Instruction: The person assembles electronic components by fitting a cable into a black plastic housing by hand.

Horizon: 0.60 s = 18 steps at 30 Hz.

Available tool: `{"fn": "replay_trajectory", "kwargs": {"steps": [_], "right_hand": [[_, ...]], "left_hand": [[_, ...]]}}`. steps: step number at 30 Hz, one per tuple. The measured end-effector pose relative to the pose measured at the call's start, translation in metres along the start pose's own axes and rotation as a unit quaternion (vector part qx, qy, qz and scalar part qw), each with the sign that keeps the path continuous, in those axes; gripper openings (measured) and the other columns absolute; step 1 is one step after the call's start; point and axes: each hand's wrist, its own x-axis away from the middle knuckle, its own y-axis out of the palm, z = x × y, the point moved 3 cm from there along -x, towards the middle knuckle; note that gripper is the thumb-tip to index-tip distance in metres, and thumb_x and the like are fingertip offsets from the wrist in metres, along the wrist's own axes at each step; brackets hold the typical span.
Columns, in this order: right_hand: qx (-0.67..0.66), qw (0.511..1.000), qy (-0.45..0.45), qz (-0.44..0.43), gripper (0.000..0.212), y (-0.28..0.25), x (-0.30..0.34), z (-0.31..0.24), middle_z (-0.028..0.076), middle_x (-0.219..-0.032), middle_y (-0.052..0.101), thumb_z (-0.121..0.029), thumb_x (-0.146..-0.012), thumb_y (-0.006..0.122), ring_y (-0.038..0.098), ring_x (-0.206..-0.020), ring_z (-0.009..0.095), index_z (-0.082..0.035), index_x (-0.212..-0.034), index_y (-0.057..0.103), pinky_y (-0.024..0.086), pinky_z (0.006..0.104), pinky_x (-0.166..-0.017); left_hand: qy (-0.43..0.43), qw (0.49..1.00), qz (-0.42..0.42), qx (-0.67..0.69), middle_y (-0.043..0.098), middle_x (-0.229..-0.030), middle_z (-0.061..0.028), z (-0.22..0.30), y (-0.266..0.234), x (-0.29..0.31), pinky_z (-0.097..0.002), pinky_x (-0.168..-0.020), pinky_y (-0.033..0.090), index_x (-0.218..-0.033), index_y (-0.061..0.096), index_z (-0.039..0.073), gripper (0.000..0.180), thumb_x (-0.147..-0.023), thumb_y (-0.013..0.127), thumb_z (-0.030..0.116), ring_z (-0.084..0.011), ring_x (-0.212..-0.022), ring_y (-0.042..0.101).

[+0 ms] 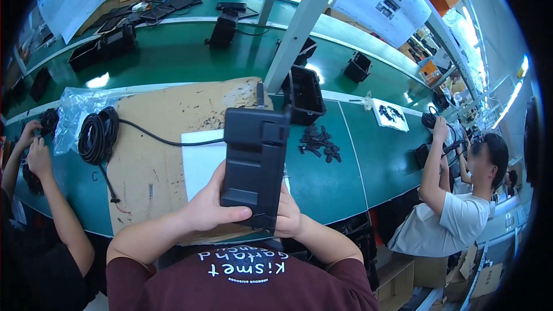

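Note:
A black rectangular plastic case (253,167) is held upright between my two hands over the workbench. My left hand (214,210) grips its lower left side, the thumb lying across the front face. At the lower right edge, my right hand (289,214) holds the same case, with its fingers partly hidden behind it. A black cable (155,137) runs from the case's left side to a coil (99,135) on the bench. Beneath the case lie a white sheet (194,164) and a worn cardboard sheet (150,173).
Right of the case are several small black clips (319,143) and an open black box (305,95). A metal post (302,23) rises beyond the cardboard. A green conveyor (173,49) carries more black cases. Co-workers' arms (52,196) are at left; another person (455,207) works at right.

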Motion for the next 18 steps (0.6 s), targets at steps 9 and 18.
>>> {"fn": "replay_trajectory", "kwargs": {"steps": [9, 18], "right_hand": [[0.223, 0.963, 0.148, -0.041, 0.035, -0.014, 0.008, 0.009, 0.017, -0.118, 0.053, -0.012, -0.071, 0.076, 0.049, -0.113, 0.038, -0.011, -0.103, 0.064, 0.039, 0.0477, -0.09], [0.172, 0.958, 0.213, 0.085, 0.021, -0.034, 0.009, 0.019, 0.014, -0.109, 0.059, -0.002, -0.073, 0.072, 0.054, -0.106, 0.033, -0.005, -0.092, 0.065, 0.04, 0.0409, -0.089]], "left_hand": [[0.121, 0.808, 0.179, -0.548, 0.04, -0.129, -0.0196, 0.051, -0.034, 0.033, -0.0488, -0.106, 0.031, -0.145, 0.031, 0.007, 0.098, -0.061, 0.082, 0.016, -0.0394, -0.123, 0.037], [0.049, 0.791, 0.077, -0.605, 0.038, -0.138, -0.0208, 0.03, -0.07, 0.019, -0.0493, -0.109, 0.03, -0.141, 0.041, 0.01, 0.085, -0.068, 0.079, 0.027, -0.0424, -0.129, 0.033]]}}
